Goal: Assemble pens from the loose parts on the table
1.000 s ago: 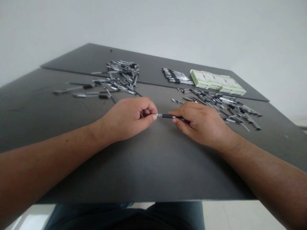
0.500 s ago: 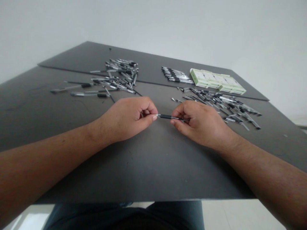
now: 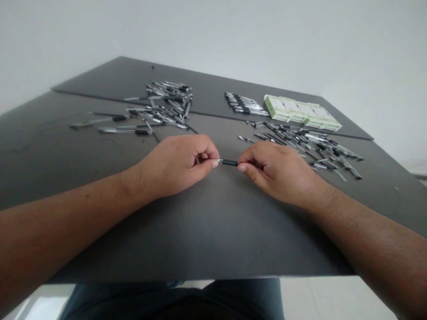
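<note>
Black-gripped pen [image 3: 228, 162], frame centre, long axis crosswise.
Left hand [image 3: 182, 162] pinching its left portion; right hand [image 3: 283, 171], equally near, pinching the right.

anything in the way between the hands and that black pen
Nothing visible: the left hand and the right hand both pinch the pen directly. The scattered pen parts lie beyond, on the table.

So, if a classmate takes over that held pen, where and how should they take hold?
Probably by its black sleeve, pinched from the near side or above: the pen runs left to right, both ends covered, so this straight middle stretch shows most.
</note>
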A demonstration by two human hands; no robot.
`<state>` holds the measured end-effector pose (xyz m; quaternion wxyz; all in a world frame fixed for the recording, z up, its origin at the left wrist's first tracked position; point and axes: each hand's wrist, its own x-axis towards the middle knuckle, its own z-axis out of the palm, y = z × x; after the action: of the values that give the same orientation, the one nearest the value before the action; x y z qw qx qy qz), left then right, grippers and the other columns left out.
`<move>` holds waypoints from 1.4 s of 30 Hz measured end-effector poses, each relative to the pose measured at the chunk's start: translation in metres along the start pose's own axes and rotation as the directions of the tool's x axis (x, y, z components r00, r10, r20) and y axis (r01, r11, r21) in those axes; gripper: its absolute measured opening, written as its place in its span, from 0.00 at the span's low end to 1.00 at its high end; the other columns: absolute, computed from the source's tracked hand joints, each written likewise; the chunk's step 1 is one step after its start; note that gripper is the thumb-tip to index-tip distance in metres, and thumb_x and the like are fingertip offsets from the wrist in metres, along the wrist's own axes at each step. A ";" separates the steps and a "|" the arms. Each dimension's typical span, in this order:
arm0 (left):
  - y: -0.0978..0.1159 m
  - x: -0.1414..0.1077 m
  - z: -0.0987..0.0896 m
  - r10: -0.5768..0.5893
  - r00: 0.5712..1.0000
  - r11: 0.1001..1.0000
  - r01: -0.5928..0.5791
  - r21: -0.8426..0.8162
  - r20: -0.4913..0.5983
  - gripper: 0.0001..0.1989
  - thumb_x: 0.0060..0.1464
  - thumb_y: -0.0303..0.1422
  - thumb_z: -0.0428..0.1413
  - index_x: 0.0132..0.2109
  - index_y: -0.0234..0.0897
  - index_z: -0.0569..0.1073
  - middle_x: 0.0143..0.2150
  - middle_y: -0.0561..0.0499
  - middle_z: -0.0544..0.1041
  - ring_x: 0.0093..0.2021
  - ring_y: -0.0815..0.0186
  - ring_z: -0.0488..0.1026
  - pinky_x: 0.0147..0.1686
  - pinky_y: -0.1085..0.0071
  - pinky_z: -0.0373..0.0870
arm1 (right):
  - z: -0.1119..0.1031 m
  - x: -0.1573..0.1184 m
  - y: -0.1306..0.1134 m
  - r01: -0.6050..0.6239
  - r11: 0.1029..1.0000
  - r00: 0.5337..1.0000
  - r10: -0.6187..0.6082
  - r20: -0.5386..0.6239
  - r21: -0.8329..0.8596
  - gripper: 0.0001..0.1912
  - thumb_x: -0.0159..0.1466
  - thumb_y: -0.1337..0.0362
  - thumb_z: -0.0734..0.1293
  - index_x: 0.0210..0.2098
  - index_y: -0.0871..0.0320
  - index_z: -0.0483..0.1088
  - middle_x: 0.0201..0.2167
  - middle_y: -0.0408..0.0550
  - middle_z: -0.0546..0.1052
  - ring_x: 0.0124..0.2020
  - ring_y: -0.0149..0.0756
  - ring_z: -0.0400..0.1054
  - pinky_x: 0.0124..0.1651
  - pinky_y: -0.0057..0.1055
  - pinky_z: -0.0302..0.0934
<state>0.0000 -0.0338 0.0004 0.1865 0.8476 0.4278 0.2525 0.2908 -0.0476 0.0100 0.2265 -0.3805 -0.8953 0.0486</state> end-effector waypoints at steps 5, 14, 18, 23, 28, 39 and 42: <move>-0.001 0.000 0.000 0.000 1.000 1.000 0.000 -0.009 -0.004 0.11 0.68 0.44 0.60 0.46 0.45 0.85 0.37 0.52 0.86 0.40 0.59 0.83 0.47 0.64 0.75 | 0.001 0.000 0.001 -0.013 1.000 1.000 0.013 -0.005 0.019 0.04 0.75 0.59 0.76 0.45 0.51 0.82 0.36 0.46 0.86 0.37 0.42 0.78 0.44 0.37 0.70; -0.001 0.000 0.001 0.044 0.999 0.999 -0.044 -0.030 -0.017 0.10 0.67 0.42 0.60 0.44 0.44 0.84 0.37 0.52 0.86 0.37 0.60 0.83 0.44 0.64 0.74 | 0.001 0.000 0.001 0.032 0.999 0.999 -0.033 0.018 0.031 0.08 0.80 0.58 0.71 0.44 0.52 0.81 0.37 0.48 0.85 0.38 0.44 0.79 0.45 0.38 0.70; -0.001 0.000 0.001 0.027 1.000 0.999 -0.027 -0.022 -0.008 0.11 0.67 0.42 0.60 0.45 0.45 0.84 0.38 0.51 0.87 0.38 0.59 0.83 0.45 0.64 0.75 | 0.002 0.000 0.002 0.004 0.999 1.000 -0.004 0.010 0.036 0.03 0.76 0.60 0.75 0.45 0.52 0.81 0.38 0.47 0.85 0.38 0.43 0.78 0.44 0.37 0.70; -0.001 0.000 0.001 0.036 0.999 0.999 -0.036 -0.006 -0.015 0.11 0.67 0.42 0.60 0.45 0.44 0.84 0.38 0.51 0.87 0.38 0.59 0.83 0.45 0.64 0.74 | 0.002 -0.001 0.002 0.031 0.999 0.999 -0.032 0.037 0.032 0.11 0.81 0.56 0.70 0.45 0.52 0.82 0.37 0.49 0.85 0.39 0.44 0.78 0.46 0.38 0.70; -0.002 0.000 0.000 0.046 0.999 0.999 -0.046 0.025 -0.003 0.12 0.69 0.42 0.59 0.46 0.44 0.84 0.38 0.51 0.87 0.37 0.60 0.82 0.45 0.64 0.75 | 0.000 0.001 0.000 -0.012 1.000 0.999 0.010 0.048 0.024 0.05 0.77 0.59 0.74 0.45 0.53 0.81 0.38 0.48 0.85 0.37 0.42 0.77 0.44 0.36 0.68; -0.001 0.000 0.000 0.064 0.998 0.997 -0.063 0.033 -0.017 0.12 0.68 0.42 0.59 0.46 0.43 0.86 0.36 0.52 0.86 0.36 0.60 0.82 0.43 0.64 0.75 | 0.001 0.000 0.001 -0.002 1.000 0.999 0.001 0.054 0.017 0.07 0.78 0.58 0.72 0.45 0.53 0.81 0.36 0.47 0.83 0.36 0.41 0.75 0.43 0.36 0.65; -0.001 0.000 0.000 0.060 0.998 0.997 -0.059 0.041 -0.016 0.13 0.68 0.42 0.58 0.46 0.44 0.86 0.37 0.52 0.87 0.36 0.61 0.82 0.43 0.64 0.74 | 0.001 0.000 0.002 0.008 1.000 0.997 -0.008 0.075 0.001 0.09 0.80 0.57 0.71 0.45 0.52 0.81 0.36 0.48 0.83 0.37 0.42 0.75 0.43 0.36 0.65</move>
<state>-0.0008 -0.0331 0.0004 0.1580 0.8614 0.4091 0.2563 0.2917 -0.0465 0.0084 0.1932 -0.3748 -0.9046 0.0623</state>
